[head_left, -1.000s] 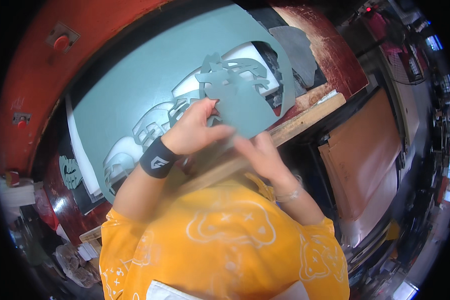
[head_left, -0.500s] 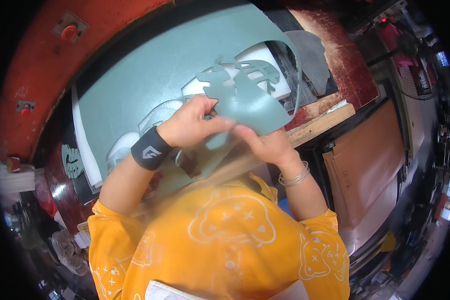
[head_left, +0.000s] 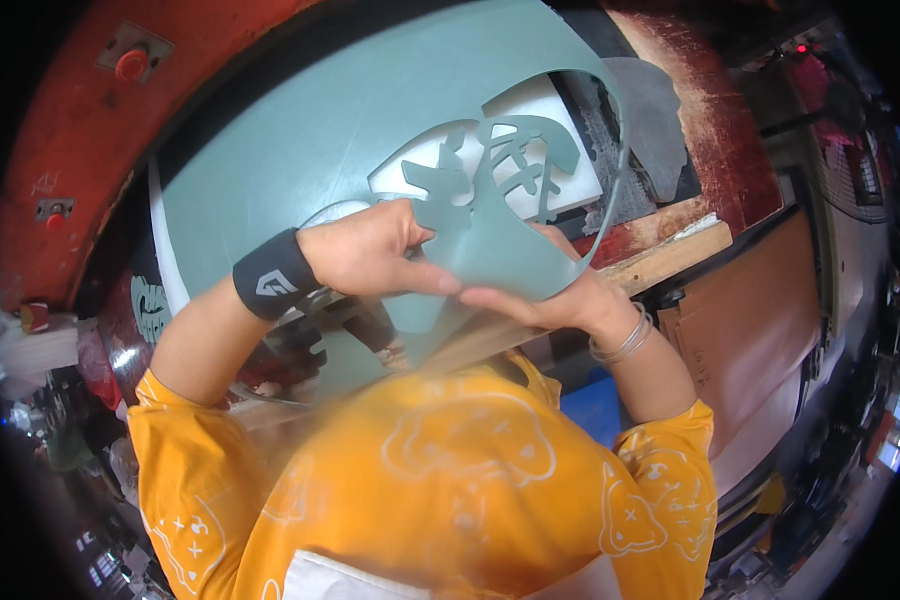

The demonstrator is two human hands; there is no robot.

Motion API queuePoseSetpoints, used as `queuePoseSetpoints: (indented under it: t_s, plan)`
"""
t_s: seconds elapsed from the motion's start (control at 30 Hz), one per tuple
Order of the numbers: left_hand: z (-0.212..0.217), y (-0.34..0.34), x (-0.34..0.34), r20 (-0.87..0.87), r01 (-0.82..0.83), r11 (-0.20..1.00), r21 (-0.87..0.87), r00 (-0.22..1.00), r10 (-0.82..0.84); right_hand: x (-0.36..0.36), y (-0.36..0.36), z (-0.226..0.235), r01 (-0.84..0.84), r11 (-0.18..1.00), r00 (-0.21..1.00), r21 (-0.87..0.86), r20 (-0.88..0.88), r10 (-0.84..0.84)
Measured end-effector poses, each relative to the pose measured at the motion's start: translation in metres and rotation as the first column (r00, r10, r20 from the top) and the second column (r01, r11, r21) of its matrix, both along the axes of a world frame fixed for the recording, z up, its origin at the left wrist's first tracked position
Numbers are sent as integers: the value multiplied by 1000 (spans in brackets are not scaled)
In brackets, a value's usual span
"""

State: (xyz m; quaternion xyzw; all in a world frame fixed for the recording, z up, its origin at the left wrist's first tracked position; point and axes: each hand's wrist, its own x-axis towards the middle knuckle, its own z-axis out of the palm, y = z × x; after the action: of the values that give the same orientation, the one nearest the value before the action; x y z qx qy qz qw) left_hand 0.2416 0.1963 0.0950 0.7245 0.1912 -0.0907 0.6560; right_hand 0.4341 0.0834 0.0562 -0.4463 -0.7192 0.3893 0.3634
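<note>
A large grey-green sheet [head_left: 300, 140] with shapes cut out of it lies over a white board [head_left: 555, 110]. My left hand [head_left: 370, 255], a black wristband on its wrist, pinches a cut-out piece [head_left: 490, 240] of that sheet at its lower left edge. Under the same piece my right hand [head_left: 550, 305], with thin bangles on its wrist, grips the lower edge from below. The piece is lifted and curls up, still joined to a thin strip [head_left: 610, 190] of the sheet on the right. My orange shirt fills the lower part of the view.
A red machine body [head_left: 80, 120] with a red button curves around the top left. A wooden bar [head_left: 670, 255] and a dark red table edge [head_left: 730, 130] run along the right. A dark grey sheet [head_left: 650, 120] lies beyond the board. Cluttered things lie on the floor at left.
Both hands have raised the cut-out piece and drawn it closer to me. My right hand slid from on top of the piece to under its lower edge.
</note>
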Motion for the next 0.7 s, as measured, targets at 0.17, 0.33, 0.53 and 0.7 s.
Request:
queuePoseSetpoints:
  t_s: [0.17,0.33,0.53,0.7]
  plan:
    - [1,14,0,-88,184,972,145,981,-172,9,10,-9,-58,964,981,259,194,7]
    - [14,25,0,-249,324,932,160,927,-280,17,14,-8,-119,935,959,333,283,22]
    - [18,28,-8,-196,272,962,6,944,-265,20,14,-20,-148,925,940,349,339,22]
    - [3,2,-2,-154,156,936,315,982,-111,10,-4,-27,42,970,927,240,352,-127]
